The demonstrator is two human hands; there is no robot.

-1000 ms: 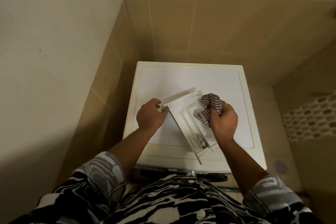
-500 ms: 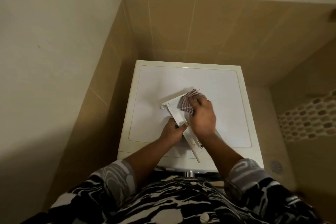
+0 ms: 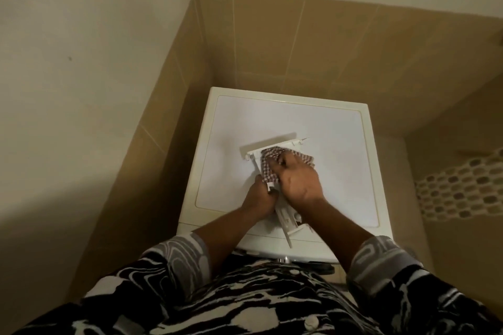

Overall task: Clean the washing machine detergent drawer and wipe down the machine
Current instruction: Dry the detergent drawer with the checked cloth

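Observation:
A white detergent drawer (image 3: 289, 217) lies diagonally on the flat top of the white washing machine (image 3: 340, 166), with its front panel at the far end. My left hand (image 3: 260, 197) grips the drawer's left side wall near its middle. Pressed into the drawer's far compartments is a red-and-white checked cloth (image 3: 269, 168), held there by my right hand (image 3: 298, 179). My hands hide most of the drawer's middle; its near end sticks out over the machine's front edge.
The machine stands in a corner, with a tan tiled wall (image 3: 313, 43) behind it and another close on its left. A mosaic tile strip (image 3: 462, 187) runs along the wall to the right. My patterned sleeves fill the bottom of the view.
My left hand left the drawer's far left corner and took hold of its side wall. My right hand slid the cloth from the drawer's right side across to its far compartments.

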